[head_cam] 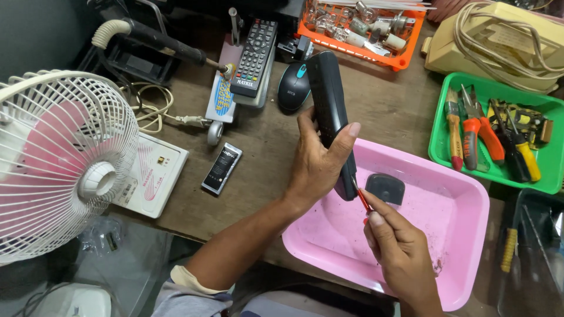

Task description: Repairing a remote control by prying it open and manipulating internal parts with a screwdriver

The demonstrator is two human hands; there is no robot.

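My left hand (317, 164) grips a long black remote-shaped device (329, 105), holding it on edge over the pink plastic tray (458, 246). My right hand (396, 246) holds a small red-handled screwdriver (363, 199), its tip against the lower end of the device. A black cover piece (385, 188) lies in the tray just right of the device's lower end.
A white fan (59, 164) stands at left. On the wooden table lie a black remote (255, 56), a computer mouse (294, 87), a soldering iron (158, 41) and a small black battery (221, 168). A green tray (437, 147) of tools sits right, an orange tray (405, 56) of bulbs behind.
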